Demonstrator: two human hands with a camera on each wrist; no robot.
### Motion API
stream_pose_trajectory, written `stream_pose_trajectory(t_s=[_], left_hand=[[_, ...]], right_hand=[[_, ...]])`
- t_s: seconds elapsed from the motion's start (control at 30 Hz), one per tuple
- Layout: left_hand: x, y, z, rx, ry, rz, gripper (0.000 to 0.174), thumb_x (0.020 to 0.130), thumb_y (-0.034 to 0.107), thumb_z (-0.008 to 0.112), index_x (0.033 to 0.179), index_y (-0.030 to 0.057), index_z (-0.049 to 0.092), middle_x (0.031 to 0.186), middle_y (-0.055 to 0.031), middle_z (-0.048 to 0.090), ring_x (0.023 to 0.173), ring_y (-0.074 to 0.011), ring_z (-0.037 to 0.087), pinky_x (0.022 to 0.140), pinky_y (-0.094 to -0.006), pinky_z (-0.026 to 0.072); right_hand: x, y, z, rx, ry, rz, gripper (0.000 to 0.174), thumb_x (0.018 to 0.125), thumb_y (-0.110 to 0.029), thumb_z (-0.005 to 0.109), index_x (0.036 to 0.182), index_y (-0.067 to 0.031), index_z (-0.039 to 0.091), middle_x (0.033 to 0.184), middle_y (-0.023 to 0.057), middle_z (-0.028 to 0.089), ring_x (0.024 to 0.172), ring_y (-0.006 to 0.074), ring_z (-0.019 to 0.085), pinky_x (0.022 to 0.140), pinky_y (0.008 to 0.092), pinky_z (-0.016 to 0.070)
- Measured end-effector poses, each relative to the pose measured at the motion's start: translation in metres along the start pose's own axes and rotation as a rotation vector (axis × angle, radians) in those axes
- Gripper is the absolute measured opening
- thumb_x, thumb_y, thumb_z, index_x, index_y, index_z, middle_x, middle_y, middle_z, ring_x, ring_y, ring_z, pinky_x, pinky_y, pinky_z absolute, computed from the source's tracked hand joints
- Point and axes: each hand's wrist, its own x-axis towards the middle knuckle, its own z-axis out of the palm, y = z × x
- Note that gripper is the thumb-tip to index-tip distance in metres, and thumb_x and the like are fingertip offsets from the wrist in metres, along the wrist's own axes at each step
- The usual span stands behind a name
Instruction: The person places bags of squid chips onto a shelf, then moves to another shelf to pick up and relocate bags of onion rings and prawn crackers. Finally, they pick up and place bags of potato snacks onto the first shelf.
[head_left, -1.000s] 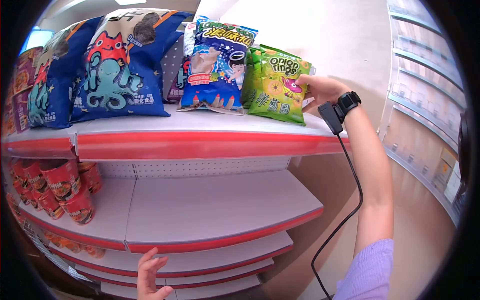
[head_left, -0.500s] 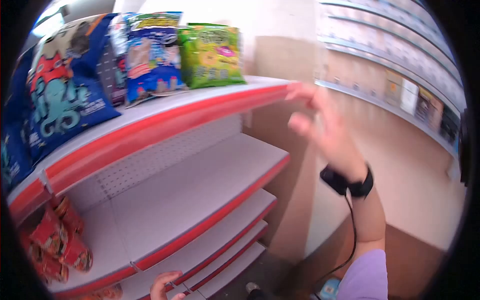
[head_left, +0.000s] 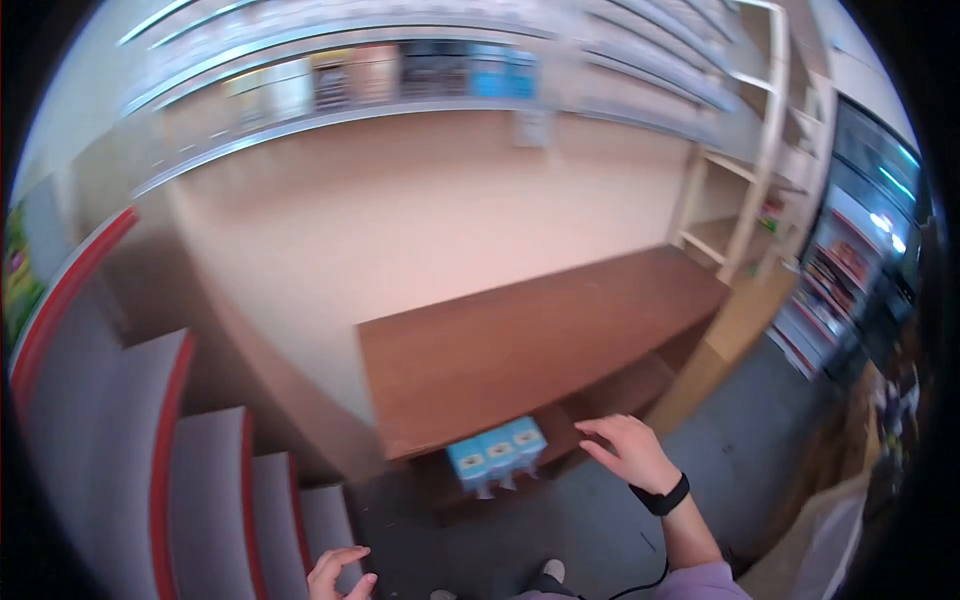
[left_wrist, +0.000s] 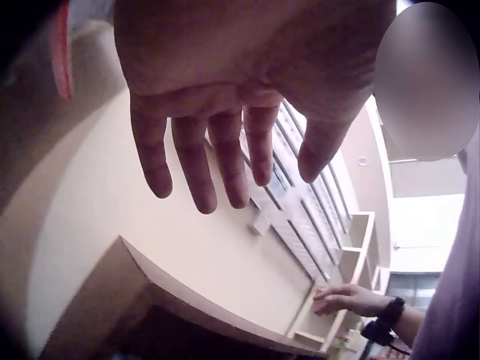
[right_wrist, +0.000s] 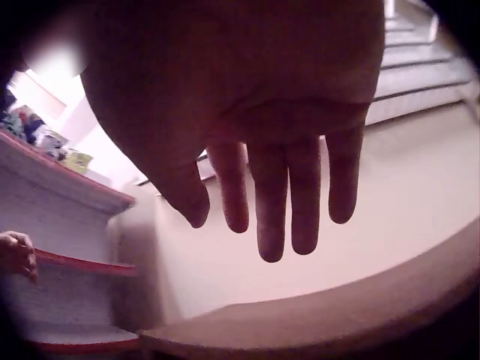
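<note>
My right hand (head_left: 632, 455) hovers in the air beside the front edge of a brown wooden counter (head_left: 540, 345), fingers extended and nothing in them. In the right wrist view its fingers (right_wrist: 270, 202) hang straight and spread over the pale wall. Low in the head view, my left hand (head_left: 340, 575) is near the ends of the lower shelves, with an empty palm. The left wrist view shows its fingers (left_wrist: 196, 165) straight and apart. Three light-blue packs (head_left: 497, 455) sit side by side under the counter top, nearest to my right hand.
At left stands the red-edged shelf rack (head_left: 172, 420), with a green snack bag (head_left: 18, 270) on top. Wall shelves (head_left: 330, 115) hold boxes above the counter. A wooden rack (head_left: 735, 200) and a dark-framed glass-door cabinet (head_left: 850, 240) stand to the right, beyond grey floor (head_left: 710, 470).
My right hand has let go of the green onion rings bag, which stays on the top shelf, and has come down. The view has swung right, from the snack rack to the counter.
</note>
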Motion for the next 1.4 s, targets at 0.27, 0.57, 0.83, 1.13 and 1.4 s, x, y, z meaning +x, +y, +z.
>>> stream_pose_trajectory(t_s=[0.27,0.57,0.83,1.13,1.4], left_hand=[[0.109,0.087,0.259,-0.157,-0.549,0.311,0.025,0.082,0.003,0.065,0.106,-0.0001,0.062,0.105,-0.0139,0.064,0.100,-0.0260,0.060,0.090,-0.0336,0.0445],[0.095,0.234,0.557,-0.346,-1.007,0.712,0.026,0.079,0.003,0.067,0.105,0.0025,0.063,0.102,-0.0155,0.063,0.098,-0.0324,0.060,0.086,-0.0357,0.0467],[0.123,0.267,0.732,-0.244,-1.124,0.719,0.025,0.079,0.004,0.067,0.105,0.0033,0.063,0.103,-0.0154,0.062,0.097,-0.0326,0.060,0.084,-0.0365,0.0474],[0.223,0.338,0.938,-0.007,-0.973,0.668,0.020,0.086,0.008,0.061,0.105,0.0021,0.063,0.103,-0.0153,0.063,0.097,-0.0329,0.059,0.084,-0.0358,0.0472],[0.256,0.496,1.205,-0.132,-1.182,1.010,0.022,0.082,0.016,0.067,0.101,0.0073,0.065,0.097,-0.0110,0.066,0.091,-0.0285,0.063,0.082,-0.0365,0.0492]], right_hand=[[-0.269,0.157,-0.126,-0.338,0.304,0.803,0.016,0.083,-0.015,0.064,0.097,-0.0082,0.066,0.084,0.0072,0.067,0.079,0.0273,0.062,0.077,0.0375,0.0479],[-0.421,0.263,-0.267,-0.594,0.377,1.068,0.011,0.080,-0.013,0.064,0.089,-0.0084,0.068,0.078,0.0074,0.066,0.074,0.0272,0.061,0.069,0.0382,0.0463],[-0.454,0.422,-0.283,-0.534,0.218,0.895,0.011,0.079,-0.016,0.065,0.088,-0.0096,0.067,0.073,0.0073,0.064,0.071,0.0251,0.062,0.066,0.0375,0.0475],[-0.493,0.608,-0.286,-0.380,0.497,1.333,0.013,0.082,-0.016,0.063,0.091,-0.0081,0.069,0.078,0.0127,0.066,0.073,0.0313,0.063,0.066,0.0394,0.0500],[-0.560,0.730,-0.378,-0.532,0.631,1.556,0.013,0.081,-0.014,0.063,0.090,-0.0069,0.068,0.075,0.0135,0.066,0.072,0.0321,0.064,0.066,0.0404,0.0499]])
